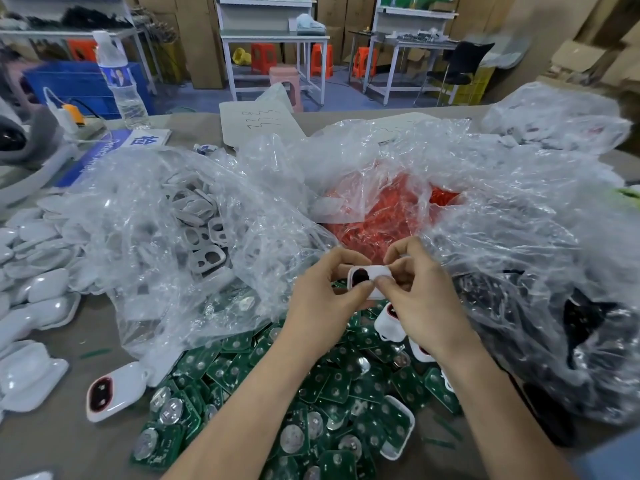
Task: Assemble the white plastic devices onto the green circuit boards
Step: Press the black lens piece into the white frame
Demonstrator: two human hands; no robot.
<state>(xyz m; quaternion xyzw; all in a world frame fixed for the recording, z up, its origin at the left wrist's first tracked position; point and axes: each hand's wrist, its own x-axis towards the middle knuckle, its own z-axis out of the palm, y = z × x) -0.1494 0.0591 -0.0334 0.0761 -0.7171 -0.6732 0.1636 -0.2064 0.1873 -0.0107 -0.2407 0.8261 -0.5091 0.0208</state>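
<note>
Head view: A person at a cluttered worktable (52, 452) holds a white plastic device (369, 277) in both hands, above a heap of green circuit boards (311, 393). The device is a small rounded white shell with a dark oval window rimmed in red at its left end; the rest of its face is plain white.

The left hand (325, 292) grips the windowed end, thumb laid along the lower front edge and fingers curled behind. The right hand (419, 292) pinches the other end between thumb and bent forefinger, its remaining fingers folded in.

The boards lie loose and overlapping on the table near the person, each green with a round silver disc on it. A second white device (110, 389), showing a red-rimmed dark window, rests on the table left of the pile.

Behind the hands are three crumpled clear bags: one holding white shells (194, 230) at left, one with red parts (388, 209) in the middle and one with black parts (554, 323) at right. White covers (38, 289) are spread along the table's left edge, and a water bottle (119, 81) stands upright at the far left.
</note>
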